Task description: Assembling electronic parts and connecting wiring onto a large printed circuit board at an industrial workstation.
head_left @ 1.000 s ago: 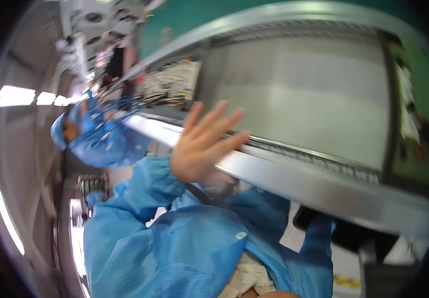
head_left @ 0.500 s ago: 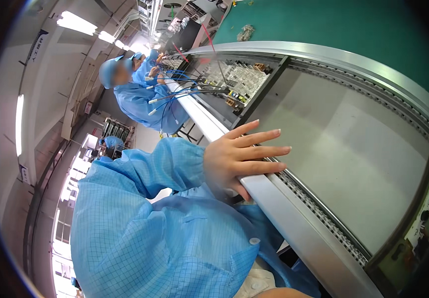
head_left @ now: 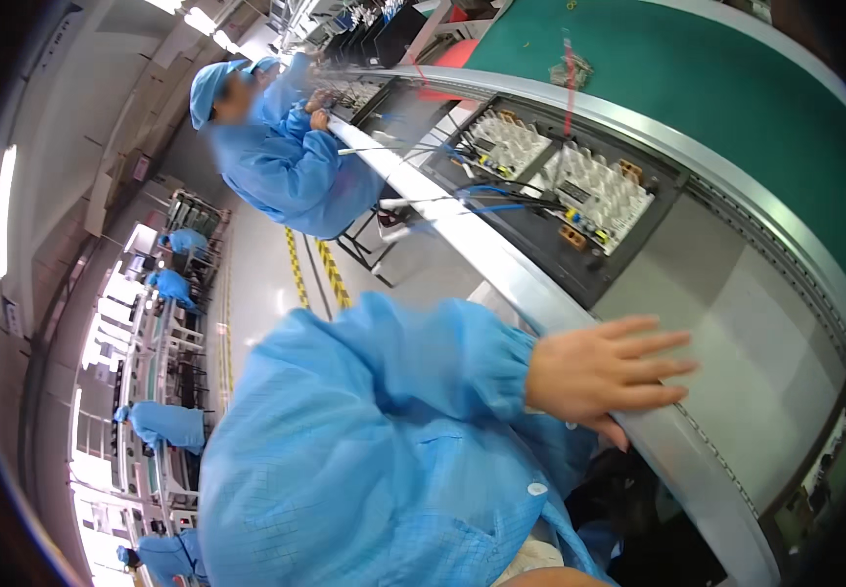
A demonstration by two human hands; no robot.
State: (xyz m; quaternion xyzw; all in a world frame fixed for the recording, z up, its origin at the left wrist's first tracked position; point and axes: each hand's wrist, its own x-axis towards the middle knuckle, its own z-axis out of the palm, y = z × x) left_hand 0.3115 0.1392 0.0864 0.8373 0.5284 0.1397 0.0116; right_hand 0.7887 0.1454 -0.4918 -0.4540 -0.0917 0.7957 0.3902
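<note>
My left hand, slightly blurred, lies palm down over the near silver rail of a conveyor line. Its fingers are spread and reach over the grey conveyor bed, while the thumb hangs on my side of the rail. Nothing shows in its grasp. Just beyond the hand lies a dark carrier tray bearing two pale circuit boards, a nearer one and a farther one. Blue and black cables run from the boards over the rail. My right hand is out of view.
A person in blue coveralls works farther along the rail. Beyond the far rail runs a green mat with a small clump of parts. A red strip hangs over the boards. At the right end stands another board.
The view has shifted, so my left hand and the tray now sit farther right and lower. More of the tray and its second board shows. My left fingers stay spread.
</note>
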